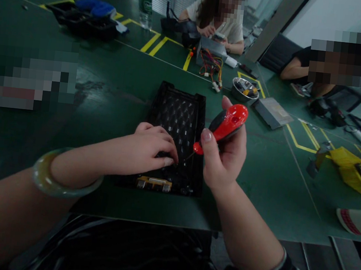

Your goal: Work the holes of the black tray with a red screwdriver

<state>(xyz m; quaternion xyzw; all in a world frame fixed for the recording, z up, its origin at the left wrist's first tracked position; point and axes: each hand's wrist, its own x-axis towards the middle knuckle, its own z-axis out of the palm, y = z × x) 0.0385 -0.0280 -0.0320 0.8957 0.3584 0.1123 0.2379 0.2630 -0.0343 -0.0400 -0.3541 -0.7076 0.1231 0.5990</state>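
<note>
1. Right hand (226,157): I have it wrapped around a red-and-black screwdriver (228,122), the thumb pressed near the lower end of the handle. The thin shaft slants down and leftward over the black case (179,117).
2. Screwdriver tip: it ends just beside the left fingertips; from my view I cannot tell whether it touches the case.
3. Left hand (153,147): I hold it palm down over the case, fingers curled, thumb and forefinger close together. Whether they pinch anything I cannot tell. A bangle (45,176) encircles the forearm.
4. Black case: it lies on the green table (259,182) near the front edge, its patterned floor facing up within raised sides.
5. Circuit board (154,183): small, orange, with metal connectors, at the case's near end.
6. Beyond the case: a metal bowl (240,95) of small parts, coloured wires (218,68) beside a grey metal box (212,48), and two seated co-workers.
</note>
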